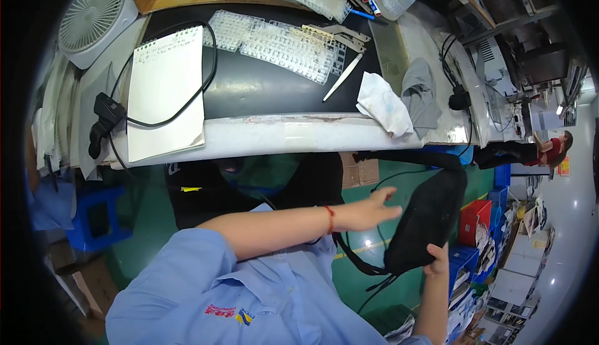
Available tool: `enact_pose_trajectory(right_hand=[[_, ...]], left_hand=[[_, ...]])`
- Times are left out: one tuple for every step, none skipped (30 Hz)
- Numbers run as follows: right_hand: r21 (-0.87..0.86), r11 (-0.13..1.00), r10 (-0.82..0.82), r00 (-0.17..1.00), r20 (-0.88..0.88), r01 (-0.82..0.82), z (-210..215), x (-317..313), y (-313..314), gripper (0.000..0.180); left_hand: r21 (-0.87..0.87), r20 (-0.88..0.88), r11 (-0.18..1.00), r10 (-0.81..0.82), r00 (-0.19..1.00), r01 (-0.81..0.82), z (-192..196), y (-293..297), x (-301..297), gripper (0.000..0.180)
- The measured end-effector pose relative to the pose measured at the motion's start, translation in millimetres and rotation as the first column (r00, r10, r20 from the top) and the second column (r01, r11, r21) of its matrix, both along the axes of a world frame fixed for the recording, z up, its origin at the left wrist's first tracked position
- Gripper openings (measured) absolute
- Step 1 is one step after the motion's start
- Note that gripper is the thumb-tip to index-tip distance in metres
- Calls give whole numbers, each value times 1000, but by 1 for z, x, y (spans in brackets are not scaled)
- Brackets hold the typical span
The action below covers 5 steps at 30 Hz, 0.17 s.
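A black fabric bag [430, 217] with a long strap and thin dark cords hangs upright beyond the front edge of the table, to my right. My right hand [437, 259] grips its lower right edge, with the thumb on the side facing me and the other fingers mostly hidden behind it. My left hand [368, 211], with a red cord bracelet at the wrist, reaches across my body towards the bag. Its fingers are spread and hold nothing; a small gap seems to lie between the fingertips and the bag.
The table holds a spiral notepad [165, 95] with a black cable over it, clear sheets of small parts [287, 48], a white pen-like tool [343, 78], a crumpled white cloth [384, 105], a bottle [398, 0] and a fan [93, 17]. A blue stool [97, 220] stands left; a person [549, 151] is far right.
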State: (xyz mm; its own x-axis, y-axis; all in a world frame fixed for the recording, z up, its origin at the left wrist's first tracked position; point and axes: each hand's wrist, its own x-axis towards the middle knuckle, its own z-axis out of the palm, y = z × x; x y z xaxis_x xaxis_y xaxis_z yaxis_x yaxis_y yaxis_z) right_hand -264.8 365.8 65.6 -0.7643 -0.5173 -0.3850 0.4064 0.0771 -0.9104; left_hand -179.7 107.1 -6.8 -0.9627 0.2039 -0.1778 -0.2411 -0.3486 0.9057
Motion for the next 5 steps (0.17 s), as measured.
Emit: enact_pose_trajectory(right_hand=[[6, 1000, 1, 1000, 10, -1, 4, -7, 9, 75], [19, 999, 44, 999, 0, -44, 15, -11, 16, 76], [31, 996, 87, 996, -10, -86, 25, -11, 19, 78], [18, 997, 75, 997, 12, -76, 34, -12, 17, 79], [13, 992, 128, 990, 51, -129, 44, -11, 13, 81]], left_hand=[[113, 17, 994, -1, 1000, -1, 15, -28, 14, 67], [181, -44, 983, 0, 999, 8, 12, -47, 28, 63], [246, -107, 969, 6, 994, 21, 7, -66, 47, 59], [146, -210, 988, -22, 977, 54, 3, -89, 70, 58], [43, -306, 996, -59, 950, 76, -2, -112, 100, 59]])
